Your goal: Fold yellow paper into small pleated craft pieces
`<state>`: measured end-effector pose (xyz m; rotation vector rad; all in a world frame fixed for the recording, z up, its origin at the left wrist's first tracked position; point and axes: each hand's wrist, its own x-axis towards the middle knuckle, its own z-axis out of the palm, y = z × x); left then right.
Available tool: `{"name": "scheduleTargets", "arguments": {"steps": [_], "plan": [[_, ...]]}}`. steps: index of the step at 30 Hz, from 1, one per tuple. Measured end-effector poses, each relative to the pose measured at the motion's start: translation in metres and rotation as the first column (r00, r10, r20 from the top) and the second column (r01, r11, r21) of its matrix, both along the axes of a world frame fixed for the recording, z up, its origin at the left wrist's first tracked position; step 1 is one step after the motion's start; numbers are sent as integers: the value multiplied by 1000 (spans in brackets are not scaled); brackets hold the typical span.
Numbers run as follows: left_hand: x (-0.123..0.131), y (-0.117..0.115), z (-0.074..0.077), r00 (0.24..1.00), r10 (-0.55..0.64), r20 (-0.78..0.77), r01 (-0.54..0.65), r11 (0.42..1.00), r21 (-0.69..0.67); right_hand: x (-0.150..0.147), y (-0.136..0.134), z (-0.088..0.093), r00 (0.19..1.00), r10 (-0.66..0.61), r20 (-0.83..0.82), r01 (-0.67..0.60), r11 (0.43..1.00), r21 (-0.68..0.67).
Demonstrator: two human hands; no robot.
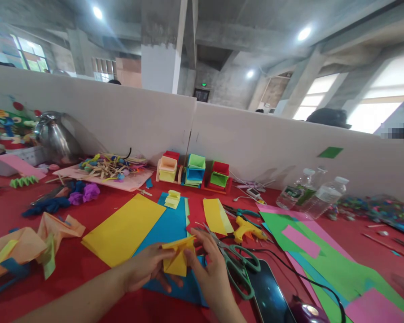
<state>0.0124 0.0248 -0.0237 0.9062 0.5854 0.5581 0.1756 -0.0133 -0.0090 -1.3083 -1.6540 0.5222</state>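
Between my two hands is a small folded piece of yellow paper [177,262], its upper part creased into a ridge. My left hand [151,264] pinches its left side, with the lower fingers spread beneath. From the right, my right hand [210,264] grips the other edge between thumb and fingers. Under them lies blue paper [163,231], partly covered by a large yellow sheet [126,226]. A small pleated yellow strip [173,198] rests on the blue paper's far end. Close to my right hand are green-handled scissors [239,271].
Folded-paper boxes [195,170] stand against the white partition [256,134]. At right are a yellow glue gun [249,229], pliers [244,212], a phone [267,291], green paper [343,255] and plastic bottles [326,195]. At left are a metal jug [59,139] and crumpled paper [59,233].
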Motion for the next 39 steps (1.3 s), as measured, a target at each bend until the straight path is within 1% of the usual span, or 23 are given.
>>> {"name": "scheduleTargets", "arguments": {"steps": [3,6,9,13,16,20,23,25,26,28,30,32,34,36,39], "plan": [[0,1,-4,1000,-15,24,16,998,-57,1,0,-1,999,-23,31,23,1000,2],[-1,3,-6,997,43,64,-36,995,-97,2,0,-6,997,-47,56,50,998,-48],[-1,4,-6,993,95,68,-90,993,-77,2,0,-9,995,-37,92,44,996,-78],[0,4,-3,990,141,13,-140,989,-43,1,0,-6,995,-39,89,44,997,-56],[1,4,-1,980,195,-35,-194,981,16,0,-1,0,1000,-2,29,4,999,-50],[0,3,2,962,263,-68,-253,959,125,-1,-2,4,986,63,-152,-72,996,-58],[0,0,3,959,271,-81,-251,947,200,0,-1,5,968,59,-245,-84,992,-94],[0,-2,4,949,303,-93,-274,932,239,0,0,5,968,38,-250,-70,990,-121],[0,-2,4,942,319,-99,-291,929,228,0,1,5,972,27,-233,-59,990,-130],[0,-2,6,939,329,-99,-314,939,141,-1,1,4,983,5,-184,-30,990,-137],[0,-2,7,948,310,-70,-308,951,30,-2,1,4,989,-13,-145,-6,992,-128],[0,0,8,956,294,-20,-294,955,-44,-3,0,4,990,-29,-138,10,991,-133],[0,0,9,957,291,16,-289,955,-69,-3,-1,4,989,-28,-145,4,987,-162],[1,0,8,958,284,51,-281,958,-53,-4,-2,4,987,-19,-160,-12,982,-188],[2,-2,6,954,285,95,-283,958,-43,-5,-2,5,981,1,-192,-37,982,-184]]}}
